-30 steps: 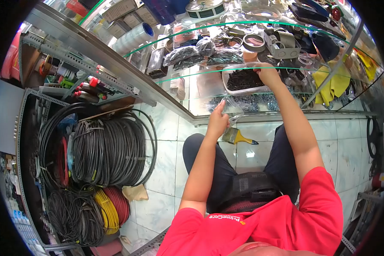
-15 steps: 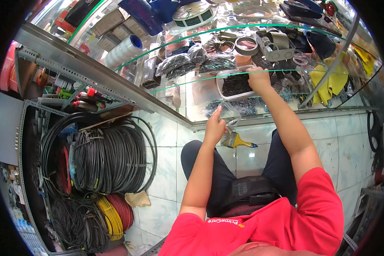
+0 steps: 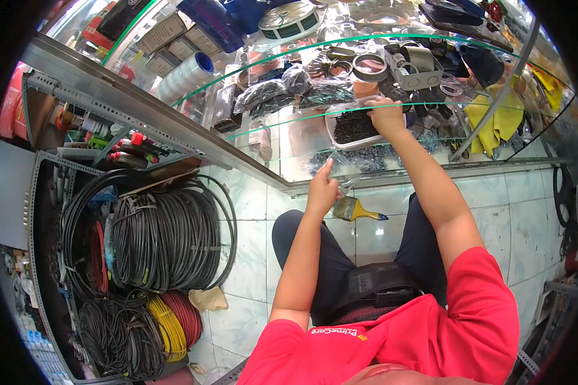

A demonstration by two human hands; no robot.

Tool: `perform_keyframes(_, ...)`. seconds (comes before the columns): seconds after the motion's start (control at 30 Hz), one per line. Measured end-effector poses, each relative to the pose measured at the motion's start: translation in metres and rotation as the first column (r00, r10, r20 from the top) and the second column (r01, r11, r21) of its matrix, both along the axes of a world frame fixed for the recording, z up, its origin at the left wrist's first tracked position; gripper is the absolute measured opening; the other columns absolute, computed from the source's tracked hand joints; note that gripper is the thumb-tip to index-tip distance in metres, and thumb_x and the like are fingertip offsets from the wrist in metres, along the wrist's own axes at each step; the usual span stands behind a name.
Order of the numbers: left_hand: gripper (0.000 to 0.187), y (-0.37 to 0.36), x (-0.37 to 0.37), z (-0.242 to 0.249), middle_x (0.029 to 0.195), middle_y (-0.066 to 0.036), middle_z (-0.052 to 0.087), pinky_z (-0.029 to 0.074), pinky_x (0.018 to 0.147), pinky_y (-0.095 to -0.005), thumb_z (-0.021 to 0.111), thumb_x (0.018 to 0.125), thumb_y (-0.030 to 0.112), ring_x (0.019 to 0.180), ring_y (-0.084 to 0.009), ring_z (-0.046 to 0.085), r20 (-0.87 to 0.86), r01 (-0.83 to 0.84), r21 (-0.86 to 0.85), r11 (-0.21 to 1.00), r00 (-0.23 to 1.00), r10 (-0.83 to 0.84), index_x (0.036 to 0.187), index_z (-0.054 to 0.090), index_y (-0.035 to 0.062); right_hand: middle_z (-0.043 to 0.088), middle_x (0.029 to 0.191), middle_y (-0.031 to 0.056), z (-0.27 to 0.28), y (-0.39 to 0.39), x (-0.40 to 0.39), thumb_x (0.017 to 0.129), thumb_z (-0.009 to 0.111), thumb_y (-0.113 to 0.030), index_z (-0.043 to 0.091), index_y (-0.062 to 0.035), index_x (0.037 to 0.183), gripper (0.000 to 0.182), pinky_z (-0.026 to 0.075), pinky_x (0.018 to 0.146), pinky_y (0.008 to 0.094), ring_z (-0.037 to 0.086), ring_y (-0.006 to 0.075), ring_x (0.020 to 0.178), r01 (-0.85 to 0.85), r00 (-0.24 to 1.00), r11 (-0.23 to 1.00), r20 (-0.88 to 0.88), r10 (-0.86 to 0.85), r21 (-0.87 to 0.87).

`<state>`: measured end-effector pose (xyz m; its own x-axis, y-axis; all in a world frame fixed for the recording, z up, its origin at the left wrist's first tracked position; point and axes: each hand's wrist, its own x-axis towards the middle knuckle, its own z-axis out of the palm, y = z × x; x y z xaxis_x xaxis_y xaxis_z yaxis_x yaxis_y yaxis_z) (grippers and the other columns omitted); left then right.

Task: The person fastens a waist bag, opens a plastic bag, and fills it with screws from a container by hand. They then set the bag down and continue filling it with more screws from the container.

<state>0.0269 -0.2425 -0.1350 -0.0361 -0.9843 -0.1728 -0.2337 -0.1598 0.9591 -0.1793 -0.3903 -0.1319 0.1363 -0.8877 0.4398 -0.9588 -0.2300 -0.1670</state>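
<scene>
My left hand is just outside the glass case, its thumb pointing up and its fingers curled on a clear plastic bag. Past that bag, on the lower shelf, is a white plastic tub filled with small black pieces like screws. My right hand is at the tub's right end, with the fingers bent over its rim; the fingertips are partly hidden. Below my left hand, a paintbrush with a yellow handle lies on the tiled floor.
Glass shelf edges run across in front of my arms. Bagged black parts, a grey junction box and yellow cloth fill the case. Large cable coils stand at left beside the metal frame.
My right hand has shifted slightly left, its fingers further over the tub's rim, and more of the black pieces show. My left hand stays nearly in place.
</scene>
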Motion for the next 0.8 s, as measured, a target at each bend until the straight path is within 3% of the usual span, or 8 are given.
perform_keyframes(0.1, 0.055, 0.000, -0.002, 0.003, 0.076, -0.008, 0.057, 0.046, 0.047, -0.0240, 0.042, 0.075, -0.002, 0.050, -0.0098, 0.050, -0.004, -0.001, -0.003, 1.000, 1.000, 0.001, 0.130, 0.038, 0.0055, 0.061, 0.092, -0.0017, 0.007, 0.004, 0.001, 0.072, 0.063, -0.023, 0.063, -0.0220, 0.092, 0.020, 0.037, 0.072, 0.0408, 0.056, 0.0192, 0.088, 0.004, 1.000, 0.999, 0.009, -0.005, 0.042)
perform_keyframes(0.3, 0.055, 0.001, -0.004, 0.005, 0.093, -0.010, 0.056, 0.047, 0.048, -0.0239, 0.042, 0.075, -0.002, 0.052, -0.0098, 0.051, -0.007, -0.011, 0.000, 1.000, 1.000, 0.011, 0.130, 0.039, 0.0059, 0.058, 0.088, -0.0033, 0.008, 0.005, 0.006, 0.072, 0.064, -0.025, 0.064, -0.0230, 0.086, 0.015, 0.035, 0.074, 0.0420, 0.053, 0.0171, 0.094, 0.011, 1.000, 0.997, -0.026, -0.009, 0.078)
perform_keyframes(0.43, 0.055, 0.002, -0.003, 0.006, 0.093, -0.010, 0.057, 0.047, 0.048, -0.0238, 0.042, 0.075, -0.001, 0.052, -0.0097, 0.051, -0.010, -0.011, -0.004, 1.000, 1.000, 0.011, 0.130, 0.038, 0.0067, 0.057, 0.087, -0.0041, 0.011, 0.005, 0.010, 0.071, 0.064, -0.025, 0.065, -0.0223, 0.082, 0.011, 0.034, 0.074, 0.0424, 0.052, 0.0165, 0.095, 0.032, 0.999, 0.992, -0.041, -0.027, 0.125)
perform_keyframes(0.53, 0.055, 0.001, -0.002, 0.005, 0.091, -0.010, 0.058, 0.047, 0.048, -0.0238, 0.042, 0.075, -0.001, 0.052, -0.0097, 0.051, -0.014, -0.010, 0.015, 1.000, 1.000, 0.010, 0.130, 0.038, 0.0070, 0.058, 0.085, -0.0039, 0.012, 0.003, 0.011, 0.070, 0.065, -0.026, 0.065, -0.0213, 0.079, 0.010, 0.033, 0.075, 0.0427, 0.052, 0.0167, 0.094, 0.024, 0.999, 0.995, -0.028, -0.022, 0.093)
perform_keyframes(0.63, 0.055, 0.001, -0.002, 0.006, 0.087, -0.009, 0.058, 0.047, 0.048, -0.0238, 0.042, 0.076, -0.001, 0.052, -0.0095, 0.051, -0.010, -0.013, 0.000, 1.000, 1.000, 0.013, 0.130, 0.038, 0.0070, 0.060, 0.082, -0.0039, 0.012, 0.000, 0.008, 0.074, 0.058, -0.020, 0.064, -0.0229, 0.075, 0.007, 0.035, 0.072, 0.0429, 0.055, 0.0195, 0.088, 0.004, 0.998, 1.000, 0.062, -0.003, -0.011)
perform_keyframes(0.7, 0.055, 0.002, -0.001, 0.007, 0.084, -0.009, 0.058, 0.047, 0.048, -0.0239, 0.042, 0.075, -0.002, 0.052, -0.0096, 0.051, 0.024, 0.000, -0.037, 0.999, 1.000, 0.001, 0.130, 0.038, 0.0070, 0.063, 0.087, 0.0017, 0.013, -0.007, 0.002, 0.076, 0.056, -0.016, 0.064, -0.0173, 0.076, 0.007, 0.040, 0.071, 0.0417, 0.058, 0.0199, 0.085, -0.063, 0.893, 0.996, 0.449, 0.028, 0.064)
perform_keyframes(0.73, 0.055, 0.002, 0.000, 0.007, 0.084, -0.009, 0.058, 0.047, 0.048, -0.0239, 0.042, 0.075, -0.002, 0.052, -0.0096, 0.051, 0.023, -0.001, -0.036, 0.999, 1.000, 0.002, 0.130, 0.038, 0.0070, 0.063, 0.087, 0.0017, 0.016, -0.009, -0.001, 0.076, 0.056, -0.016, 0.064, -0.0173, 0.076, 0.007, 0.040, 0.071, 0.0417, 0.058, 0.0199, 0.085, -0.064, 0.893, 0.996, 0.448, 0.028, 0.065)
perform_keyframes(0.8, 0.056, 0.000, 0.000, 0.007, 0.088, -0.010, 0.058, 0.047, 0.048, -0.0238, 0.042, 0.075, -0.002, 0.051, -0.0098, 0.051, 0.018, -0.003, 0.007, 1.000, 1.000, 0.003, 0.130, 0.038, 0.0069, 0.063, 0.094, 0.0088, 0.022, -0.013, -0.010, 0.081, 0.053, -0.012, 0.061, -0.0087, 0.083, 0.010, 0.046, 0.071, 0.0357, 0.061, 0.0198, 0.086, -0.231, 0.539, 0.972, 0.838, 0.082, 0.054)
